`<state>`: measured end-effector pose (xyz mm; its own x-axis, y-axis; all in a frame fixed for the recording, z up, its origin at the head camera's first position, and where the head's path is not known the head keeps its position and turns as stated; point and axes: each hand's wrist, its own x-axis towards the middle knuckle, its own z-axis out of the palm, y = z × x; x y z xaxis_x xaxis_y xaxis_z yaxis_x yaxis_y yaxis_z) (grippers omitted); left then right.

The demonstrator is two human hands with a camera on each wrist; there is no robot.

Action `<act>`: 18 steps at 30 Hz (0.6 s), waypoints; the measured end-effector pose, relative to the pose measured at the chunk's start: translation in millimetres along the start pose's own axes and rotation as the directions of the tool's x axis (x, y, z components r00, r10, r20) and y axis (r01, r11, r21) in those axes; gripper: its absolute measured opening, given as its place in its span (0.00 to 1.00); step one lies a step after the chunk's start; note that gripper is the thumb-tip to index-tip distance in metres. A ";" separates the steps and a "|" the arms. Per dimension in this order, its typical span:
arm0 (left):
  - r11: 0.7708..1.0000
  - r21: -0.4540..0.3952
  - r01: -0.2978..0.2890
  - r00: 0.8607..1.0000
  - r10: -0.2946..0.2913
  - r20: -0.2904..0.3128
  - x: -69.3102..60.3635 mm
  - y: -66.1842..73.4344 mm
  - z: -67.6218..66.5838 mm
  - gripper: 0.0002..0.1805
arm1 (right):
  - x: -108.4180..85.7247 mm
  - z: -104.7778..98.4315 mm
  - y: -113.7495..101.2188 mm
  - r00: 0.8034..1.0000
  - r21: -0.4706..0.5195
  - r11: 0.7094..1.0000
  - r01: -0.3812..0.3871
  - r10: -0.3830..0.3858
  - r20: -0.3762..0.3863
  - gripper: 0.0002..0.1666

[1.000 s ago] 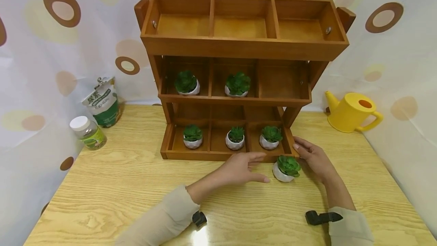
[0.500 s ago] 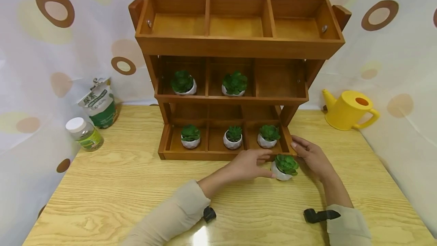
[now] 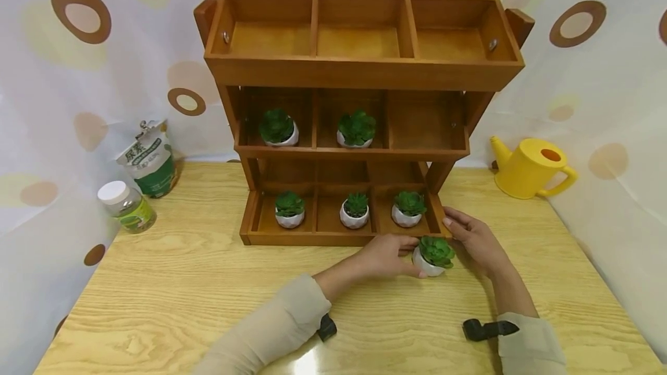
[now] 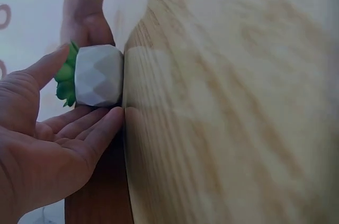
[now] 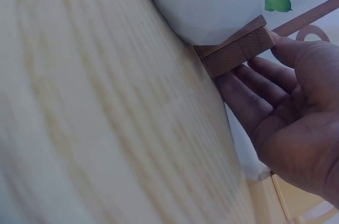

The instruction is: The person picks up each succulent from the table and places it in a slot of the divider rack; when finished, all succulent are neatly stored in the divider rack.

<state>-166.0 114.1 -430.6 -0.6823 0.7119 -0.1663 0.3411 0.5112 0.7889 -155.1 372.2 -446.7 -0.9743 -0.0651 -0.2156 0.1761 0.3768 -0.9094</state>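
In the head view, a white faceted pot with a green succulent (image 3: 432, 254) stands on the table, against the front right corner of a three-tier wooden plant shelf (image 3: 297, 239). My left hand (image 3: 385, 256) is at its left side, thumb in front and fingers behind. The left wrist view has those fingers (image 4: 106, 128) fairly straight beside the pot (image 4: 99, 75), with the palm turned open. My right hand (image 3: 479, 242) holds the shelf's lower right corner. In the right wrist view, thumb and fingers lie on different sides of the wooden corner (image 5: 238, 52).
Small potted succulents sit in the bottom tier (image 3: 354, 214) and in two middle compartments (image 3: 356, 129). A yellow watering can (image 3: 531, 168) stands at right. A lidded jar (image 3: 127, 207) and a green-white pouch (image 3: 151, 161) stand at left. A patterned cloth (image 3: 130, 62) hangs behind.
My left hand has moved right, up to the potted succulent in front of the shelf. My right hand stays at the shelf corner. The head view has shifted slightly.
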 end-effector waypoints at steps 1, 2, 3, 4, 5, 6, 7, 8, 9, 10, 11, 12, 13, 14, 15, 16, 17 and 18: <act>1.000 0.010 -0.001 1.000 0.001 0.000 1.0 0.2 0.0 0.41 | 0.1 -0.3 -0.2 1.000 -0.003 1.000 0.002 -0.002 -0.002 0.42; 1.000 0.014 -0.002 1.000 0.002 0.000 2.1 0.4 0.1 0.41 | 0.2 -0.7 -0.4 1.000 -0.010 1.000 0.003 -0.003 -0.004 0.42; 1.000 0.019 -0.004 1.000 0.004 0.001 2.9 0.7 0.3 0.41 | 0.5 -1.1 -0.5 1.000 -0.016 1.000 0.004 -0.004 -0.007 0.42; 1.000 0.017 -0.005 1.000 0.005 0.004 3.3 1.0 0.7 0.41 | 0.5 -1.6 -0.8 1.000 -0.025 1.000 0.005 -0.005 -0.007 0.42; 1.000 0.011 -0.005 1.000 0.005 0.007 3.5 1.2 1.3 0.41 | 0.6 -1.8 -1.0 1.000 -0.033 0.999 0.005 -0.005 -0.008 0.42; 1.000 0.006 -0.004 1.000 0.004 0.010 3.6 1.5 2.0 0.40 | 0.8 -2.0 -1.3 1.000 -0.039 0.999 0.004 -0.005 -0.006 0.42; 1.000 0.000 -0.001 1.000 0.001 0.012 3.8 1.7 2.9 0.40 | 0.9 -2.2 -1.4 1.000 -0.042 0.999 0.004 -0.004 -0.006 0.42; 1.000 -0.007 0.000 1.000 0.000 0.014 4.2 2.0 3.8 0.40 | 1.1 -2.4 -1.5 1.000 -0.046 0.999 0.003 -0.004 -0.005 0.42; 1.000 -0.013 0.001 1.000 0.000 0.015 4.6 2.5 4.7 0.40 | 1.1 -2.5 -1.7 1.000 -0.050 0.999 0.002 -0.002 -0.006 0.42; 1.000 -0.017 0.000 1.000 0.000 0.016 5.0 2.9 5.6 0.39 | 0.9 -2.6 -2.0 1.000 -0.054 0.999 0.002 -0.002 -0.006 0.42; 1.000 -0.013 -0.002 1.000 0.002 0.015 5.7 3.5 6.4 0.40 | 0.8 -2.6 -2.1 1.000 -0.056 0.998 0.003 -0.003 -0.006 0.42; 1.000 -0.005 -0.005 1.000 0.005 0.014 6.7 4.1 7.2 0.40 | 0.6 -2.6 -2.3 1.000 -0.054 0.999 0.002 -0.002 -0.008 0.42; 1.000 0.004 -0.008 1.000 0.007 0.013 7.8 4.6 8.0 0.40 | 0.3 -2.6 -2.3 1.000 -0.052 0.999 0.002 -0.003 -0.009 0.42; 1.000 0.019 -0.012 1.000 0.012 0.011 8.8 5.2 8.8 0.41 | 0.1 -2.3 -2.5 1.000 -0.044 0.999 0.005 -0.006 -0.008 0.42; 0.999 0.036 -0.014 1.000 0.014 0.011 9.5 5.6 9.6 0.41 | -0.2 -1.9 -2.7 1.000 -0.035 0.999 0.007 -0.008 -0.006 0.42; 0.999 0.051 -0.015 1.000 0.014 0.010 10.1 5.6 10.3 0.42 | -0.1 -1.5 -2.6 1.000 -0.026 1.000 0.012 -0.012 -0.003 0.42; 0.998 0.063 -0.013 1.000 0.013 0.010 10.5 5.6 10.9 0.42 | -0.2 -1.1 -2.7 1.000 -0.019 1.000 0.015 -0.015 0.001 0.42; 0.997 0.075 -0.011 1.000 0.010 0.010 10.7 5.6 11.5 0.42 | -0.3 -0.6 -3.0 1.000 -0.014 1.000 0.017 -0.017 0.003 0.42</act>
<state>-163.9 130.1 -434.7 -0.6722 0.7219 -0.1644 0.3961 0.5383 0.7439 -155.4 371.7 -443.6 -0.9768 -0.0742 -0.2009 0.1571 0.3890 -0.9077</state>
